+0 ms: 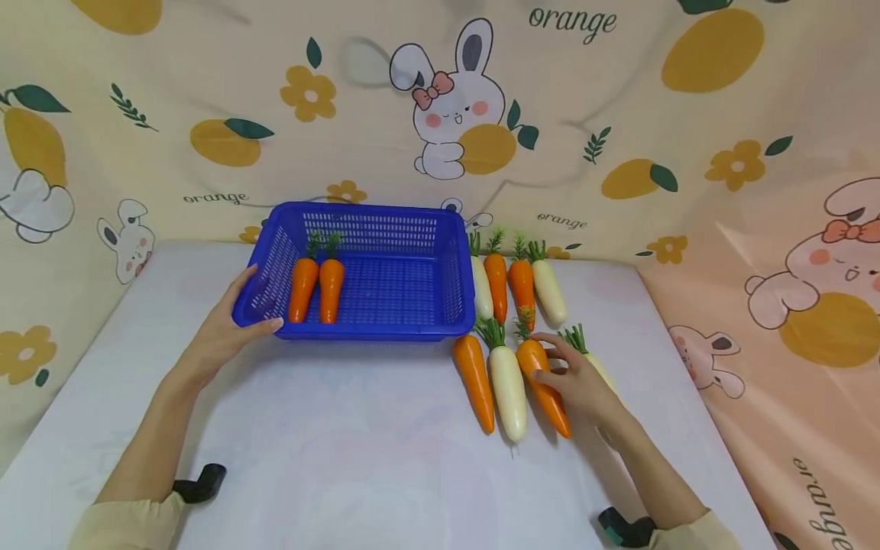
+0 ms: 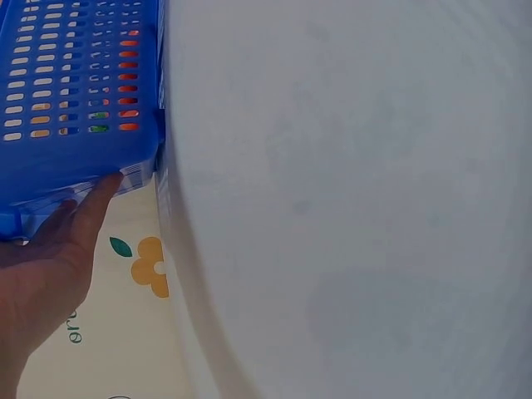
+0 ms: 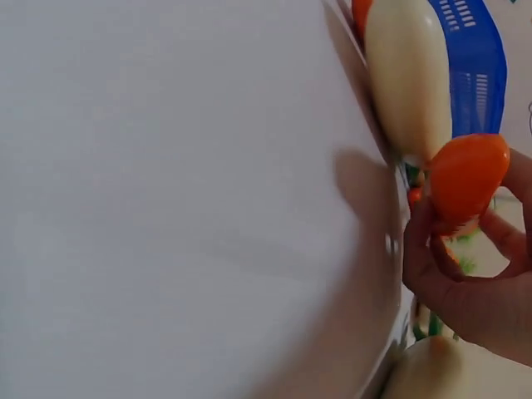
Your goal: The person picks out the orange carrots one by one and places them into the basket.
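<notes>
A blue plastic basket [image 1: 357, 330] stands at the back of the white table, with two orange carrots [image 1: 331, 290] lying in its left part. My left hand [image 1: 223, 328] holds the basket's front left corner, thumb along the front rim and fingers at the left side. Over on the right, my right hand [image 1: 580, 382] pinches a carrot [image 1: 539, 374] near its leafy top; the right wrist view shows that carrot [image 3: 470, 179] between thumb and fingers. Left of it lie a white radish [image 1: 509, 393] and another carrot [image 1: 474, 382]. Another white radish [image 1: 598, 367] is partly hidden behind the hand.
Behind the front row, beside the basket's right wall, lie two carrots [image 1: 495, 283] and two white radishes [image 1: 548, 294], one partly covered by the basket. A patterned cloth [image 1: 371, 153] with rabbits and oranges hangs behind the white table [image 1: 344, 458].
</notes>
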Action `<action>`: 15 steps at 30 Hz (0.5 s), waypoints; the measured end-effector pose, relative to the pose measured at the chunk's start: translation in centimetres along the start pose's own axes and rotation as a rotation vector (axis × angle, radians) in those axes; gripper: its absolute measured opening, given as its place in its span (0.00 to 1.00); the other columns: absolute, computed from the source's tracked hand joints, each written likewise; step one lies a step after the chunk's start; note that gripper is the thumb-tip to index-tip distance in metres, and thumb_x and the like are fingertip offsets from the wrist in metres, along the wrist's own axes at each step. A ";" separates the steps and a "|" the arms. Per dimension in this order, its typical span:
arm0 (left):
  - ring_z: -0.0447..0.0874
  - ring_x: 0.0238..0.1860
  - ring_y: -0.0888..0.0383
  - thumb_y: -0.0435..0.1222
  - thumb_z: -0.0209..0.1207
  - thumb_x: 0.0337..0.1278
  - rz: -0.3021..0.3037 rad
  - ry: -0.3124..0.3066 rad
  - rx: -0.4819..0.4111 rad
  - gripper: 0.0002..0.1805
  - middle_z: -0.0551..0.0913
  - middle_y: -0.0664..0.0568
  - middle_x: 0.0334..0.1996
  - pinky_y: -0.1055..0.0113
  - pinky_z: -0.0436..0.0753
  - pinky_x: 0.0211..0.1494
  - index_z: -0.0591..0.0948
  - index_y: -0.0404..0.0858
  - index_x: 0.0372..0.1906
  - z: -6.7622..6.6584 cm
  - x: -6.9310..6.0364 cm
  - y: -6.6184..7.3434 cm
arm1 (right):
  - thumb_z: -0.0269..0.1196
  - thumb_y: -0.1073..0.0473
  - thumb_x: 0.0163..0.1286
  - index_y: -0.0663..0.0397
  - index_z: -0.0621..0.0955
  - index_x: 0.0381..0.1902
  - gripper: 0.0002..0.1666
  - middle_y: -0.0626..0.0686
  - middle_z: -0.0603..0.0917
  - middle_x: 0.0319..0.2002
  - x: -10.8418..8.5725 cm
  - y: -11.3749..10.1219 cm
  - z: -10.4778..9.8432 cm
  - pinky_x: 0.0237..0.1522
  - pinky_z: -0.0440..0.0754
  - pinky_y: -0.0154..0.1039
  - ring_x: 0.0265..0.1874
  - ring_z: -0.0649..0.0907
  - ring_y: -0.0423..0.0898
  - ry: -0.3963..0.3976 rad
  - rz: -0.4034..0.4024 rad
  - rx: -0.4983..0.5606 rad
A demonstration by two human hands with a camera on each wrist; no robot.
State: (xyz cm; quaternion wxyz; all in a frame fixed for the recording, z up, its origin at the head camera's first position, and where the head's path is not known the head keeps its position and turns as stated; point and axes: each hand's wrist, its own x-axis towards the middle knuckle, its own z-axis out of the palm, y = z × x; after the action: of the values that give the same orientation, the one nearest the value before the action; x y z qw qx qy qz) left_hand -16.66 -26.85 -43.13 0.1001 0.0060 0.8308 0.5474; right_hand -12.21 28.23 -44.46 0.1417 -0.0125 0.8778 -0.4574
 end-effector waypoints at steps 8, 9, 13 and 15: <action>0.32 0.76 0.31 0.46 0.65 0.62 -0.015 -0.001 0.009 0.56 0.32 0.42 0.80 0.28 0.42 0.70 0.36 0.62 0.79 0.1 -0.1 0.1 | 0.66 0.57 0.70 0.42 0.66 0.71 0.35 0.67 0.73 0.64 1.2 -2.6 -0.7 0.50 0.83 0.44 0.55 0.79 0.63 0.016 -0.070 0.077; 0.32 0.76 0.31 0.46 0.65 0.62 -0.019 -0.004 0.011 0.56 0.32 0.41 0.80 0.28 0.42 0.71 0.35 0.62 0.79 0.1 -0.1 0.2 | 0.66 0.57 0.69 0.42 0.66 0.71 0.35 0.67 0.73 0.64 1.5 -3.0 -0.8 0.50 0.83 0.43 0.56 0.79 0.63 0.016 -0.076 0.093; 0.33 0.76 0.31 0.46 0.65 0.62 -0.026 -0.004 0.023 0.57 0.33 0.40 0.79 0.28 0.43 0.71 0.35 0.62 0.79 0.2 -0.1 0.3 | 0.66 0.56 0.69 0.43 0.66 0.72 0.36 0.67 0.71 0.65 3.0 -5.5 -1.0 0.42 0.86 0.42 0.54 0.80 0.64 0.010 -0.110 0.139; 0.33 0.76 0.31 0.46 0.65 0.62 -0.027 -0.006 0.027 0.56 0.33 0.40 0.79 0.29 0.43 0.71 0.35 0.62 0.79 0.2 0.0 0.3 | 0.66 0.56 0.69 0.43 0.67 0.72 0.36 0.67 0.72 0.64 3.9 -6.7 -1.0 0.38 0.87 0.42 0.51 0.82 0.62 0.006 -0.118 0.149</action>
State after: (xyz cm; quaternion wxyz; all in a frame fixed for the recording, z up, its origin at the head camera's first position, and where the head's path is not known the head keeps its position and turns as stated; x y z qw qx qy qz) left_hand -16.65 -26.55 -42.89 0.1098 -0.0020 0.8379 0.5347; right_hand -16.89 24.50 -39.40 0.1123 -0.0521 0.8394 -0.5292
